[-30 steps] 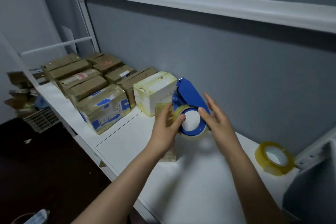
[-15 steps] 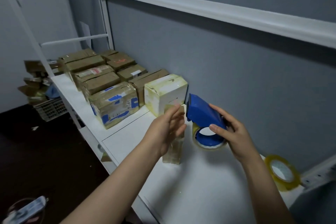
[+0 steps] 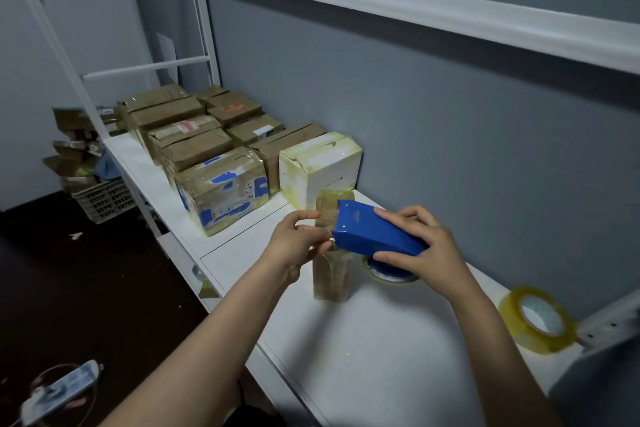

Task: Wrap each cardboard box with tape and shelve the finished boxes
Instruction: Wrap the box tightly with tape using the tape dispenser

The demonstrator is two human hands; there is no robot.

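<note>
Head view: holding blue dispenser (image 3: 374, 236) in right grip (image 3: 422, 250), pinching apparent tape end (image 3: 329, 240) in left grip (image 3: 298, 243) at its 9 o'clock, against small tall box (image 3: 332, 279) upright on shelf (image 3: 363, 357) at 6 o'clock of white box (image 3: 322, 163); likely light, tippy, tape-slick, so best steadied by side walls.
</note>
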